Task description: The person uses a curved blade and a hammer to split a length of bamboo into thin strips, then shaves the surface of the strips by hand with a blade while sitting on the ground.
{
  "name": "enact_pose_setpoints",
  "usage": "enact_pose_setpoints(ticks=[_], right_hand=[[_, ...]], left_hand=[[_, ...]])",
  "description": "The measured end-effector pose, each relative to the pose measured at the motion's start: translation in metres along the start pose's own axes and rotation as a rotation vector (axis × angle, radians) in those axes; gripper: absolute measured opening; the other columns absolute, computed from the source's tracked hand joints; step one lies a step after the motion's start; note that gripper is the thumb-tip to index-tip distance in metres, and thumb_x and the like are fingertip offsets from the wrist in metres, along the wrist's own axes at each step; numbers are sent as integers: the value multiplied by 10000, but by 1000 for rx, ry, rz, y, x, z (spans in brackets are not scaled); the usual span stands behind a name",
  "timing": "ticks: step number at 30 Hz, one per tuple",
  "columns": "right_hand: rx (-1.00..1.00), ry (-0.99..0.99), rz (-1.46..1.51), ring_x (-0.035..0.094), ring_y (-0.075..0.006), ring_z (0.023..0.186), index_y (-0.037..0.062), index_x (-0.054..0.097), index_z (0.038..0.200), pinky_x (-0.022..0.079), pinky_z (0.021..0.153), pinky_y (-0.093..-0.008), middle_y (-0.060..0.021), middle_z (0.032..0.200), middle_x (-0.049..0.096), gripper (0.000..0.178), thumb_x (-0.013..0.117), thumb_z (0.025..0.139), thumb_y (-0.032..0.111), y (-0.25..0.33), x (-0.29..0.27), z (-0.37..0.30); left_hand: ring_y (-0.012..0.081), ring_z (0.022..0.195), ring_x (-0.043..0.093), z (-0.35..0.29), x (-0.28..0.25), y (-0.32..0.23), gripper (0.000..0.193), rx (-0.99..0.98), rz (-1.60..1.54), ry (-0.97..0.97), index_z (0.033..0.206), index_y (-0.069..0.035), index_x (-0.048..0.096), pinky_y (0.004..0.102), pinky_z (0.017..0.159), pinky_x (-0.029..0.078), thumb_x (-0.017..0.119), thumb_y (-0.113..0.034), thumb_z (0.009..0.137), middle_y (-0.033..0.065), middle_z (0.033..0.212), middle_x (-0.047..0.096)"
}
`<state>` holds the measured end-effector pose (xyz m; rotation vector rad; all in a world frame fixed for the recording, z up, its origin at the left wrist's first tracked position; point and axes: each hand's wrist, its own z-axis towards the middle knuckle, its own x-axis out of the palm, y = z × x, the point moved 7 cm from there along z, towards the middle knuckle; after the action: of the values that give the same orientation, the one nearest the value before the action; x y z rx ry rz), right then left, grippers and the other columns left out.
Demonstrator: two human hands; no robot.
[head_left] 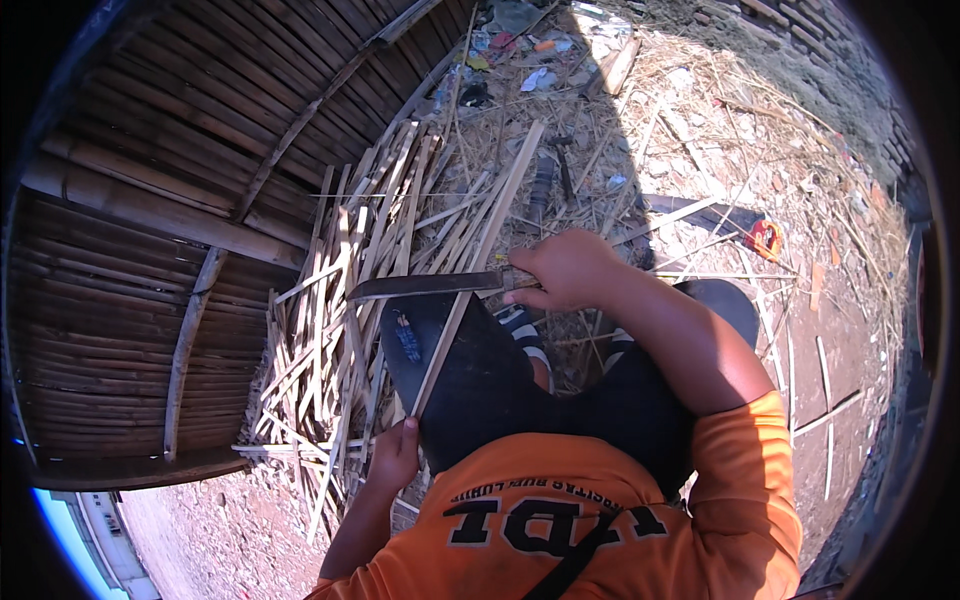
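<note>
My right hand (562, 270) is closed round the handle of a machete (425, 286). The machete's long dark blade reaches left across a pale bamboo strip (445, 352), above my left thigh. My left hand (396, 455) grips the near end of that strip beside my left hip. From there the strip slants up and away to the right, past the blade, over the littered ground. Whether the blade's edge bites into the strip or only rests against it, I cannot tell.
Many split bamboo strips (335, 310) lie piled to my left, against a slatted bamboo wall (130, 340). Ahead, shavings and scraps cover the ground near a dark hammer-like tool (565, 170). An orange-red object (765, 240) lies at the right, and a brick wall (800, 40) stands beyond.
</note>
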<state>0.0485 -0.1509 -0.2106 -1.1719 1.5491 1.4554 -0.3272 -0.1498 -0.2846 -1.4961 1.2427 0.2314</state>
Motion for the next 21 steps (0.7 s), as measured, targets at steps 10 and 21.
enact_pose_setpoints(ticks=[10,21], right_hand=[[180,-190,85,702,-433,873,67,621,1087,541,773,-555,-205,832,701,573,612,931,618,-58,-25,4],[328,-206,50,701,-433,932,78,628,1164,564,831,-515,-196,969,729,334,664,837,135,-89,-19,9]], left_hand=[[457,688,659,-9,-4,14,564,-8,63,-92,860,15,629,495,614,474,395,-445,1088,238,660,601],[477,704,654,-4,-2,19,537,87,190,-191,860,2,642,522,622,479,408,-427,1082,239,656,607]])
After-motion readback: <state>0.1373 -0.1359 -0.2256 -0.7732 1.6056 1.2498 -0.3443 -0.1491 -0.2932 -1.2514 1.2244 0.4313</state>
